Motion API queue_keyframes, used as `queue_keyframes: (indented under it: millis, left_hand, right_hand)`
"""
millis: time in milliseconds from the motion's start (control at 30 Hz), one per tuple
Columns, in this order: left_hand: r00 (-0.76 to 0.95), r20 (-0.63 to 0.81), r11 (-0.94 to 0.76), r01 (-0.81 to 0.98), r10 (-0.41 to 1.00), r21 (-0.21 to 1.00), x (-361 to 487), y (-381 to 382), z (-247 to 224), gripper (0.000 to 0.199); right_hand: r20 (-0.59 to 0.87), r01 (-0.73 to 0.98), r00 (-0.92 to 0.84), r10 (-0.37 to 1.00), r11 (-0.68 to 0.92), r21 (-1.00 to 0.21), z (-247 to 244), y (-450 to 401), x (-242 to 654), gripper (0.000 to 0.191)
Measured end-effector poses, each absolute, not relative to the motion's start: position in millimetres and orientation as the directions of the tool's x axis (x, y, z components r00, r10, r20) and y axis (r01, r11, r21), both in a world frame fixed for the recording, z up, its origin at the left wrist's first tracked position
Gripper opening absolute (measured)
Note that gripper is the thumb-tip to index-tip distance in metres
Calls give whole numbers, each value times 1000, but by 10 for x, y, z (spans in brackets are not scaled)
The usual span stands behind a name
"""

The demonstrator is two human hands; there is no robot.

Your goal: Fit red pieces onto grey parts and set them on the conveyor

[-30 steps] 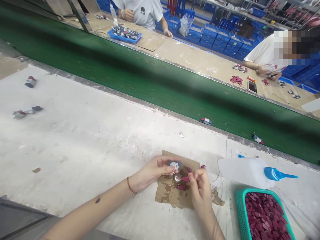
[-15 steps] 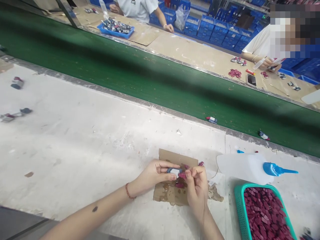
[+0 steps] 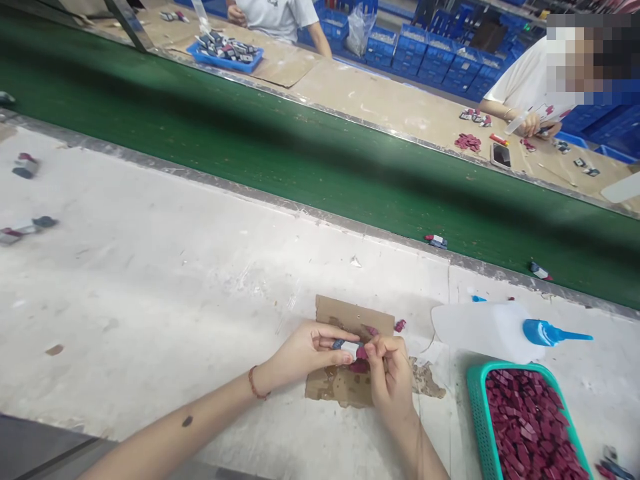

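My left hand (image 3: 315, 345) pinches a small blue-and-white molded piece (image 3: 349, 348) between thumb and fingers. From the right, my right hand (image 3: 390, 370) grips a small dark-red piece (image 3: 361, 353), which meets the end of the blue-and-white one. Both hands are over a stained cardboard scrap (image 3: 345, 390) on the white table. More dark-red pieces lie on the cardboard, partly hidden by my hands, and another red piece (image 3: 400, 325) sits just off its right edge.
Right of my hands lie a white glue bottle (image 3: 483, 330) with a blue nozzle and a green basket (image 3: 477, 407) of dark-red pieces. A green conveyor belt (image 3: 280, 160) carries several finished-looking pieces. Beyond it two people sit at a bench near a blue tray (image 3: 225, 60).
My right hand has shifted slightly left, bringing the red piece against the blue-and-white piece. Pieces on the belt have moved to the right. The far person's hand has left the bench top.
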State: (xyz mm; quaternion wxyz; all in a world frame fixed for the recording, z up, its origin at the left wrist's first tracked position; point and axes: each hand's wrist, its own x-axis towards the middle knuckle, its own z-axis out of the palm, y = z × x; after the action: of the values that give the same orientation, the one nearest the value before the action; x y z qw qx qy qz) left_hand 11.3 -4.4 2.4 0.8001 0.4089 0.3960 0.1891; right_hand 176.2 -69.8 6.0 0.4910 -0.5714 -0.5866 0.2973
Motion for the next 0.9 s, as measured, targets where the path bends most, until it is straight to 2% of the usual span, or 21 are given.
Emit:
queue_keyframes:
  millis: [167, 367, 467, 567, 667, 767, 900]
  left_hand:
    - [595, -430, 528, 10, 679, 849, 122, -56, 63, 38]
    - [554, -404, 454, 53, 728, 889, 140, -70, 114, 38]
    - [549, -366, 390, 78, 751, 917, 172, -35, 183, 33]
    - [533, -230, 180, 144, 814, 973, 245, 153, 251, 24]
    - [475, -105, 27, 169, 874, 985, 384, 594, 224, 27]
    - [349, 26, -115, 237, 937, 965, 560, 1181, 116, 33]
    - [312, 152, -251, 307, 938, 918, 701, 1632, 49, 37]
  right_hand:
    - [275, 413, 109, 955, 208, -887, 87, -714, 1739, 19]
    - [190, 373, 129, 973, 129, -919, 121, -715, 1726, 20]
    - [79, 340, 140, 987, 28, -940, 127, -687, 1750, 17]
    - [-31, 268, 203, 979, -86, -960, 121, -657, 1798, 16]
    - [-20, 204, 307, 951, -86, -975, 98, -645, 1872, 22]
    - [-19, 158, 361, 932, -81, -984, 68, -645, 1945, 21]
    - [-59, 100, 355, 933, -101, -990, 35, -648, 2004, 23]
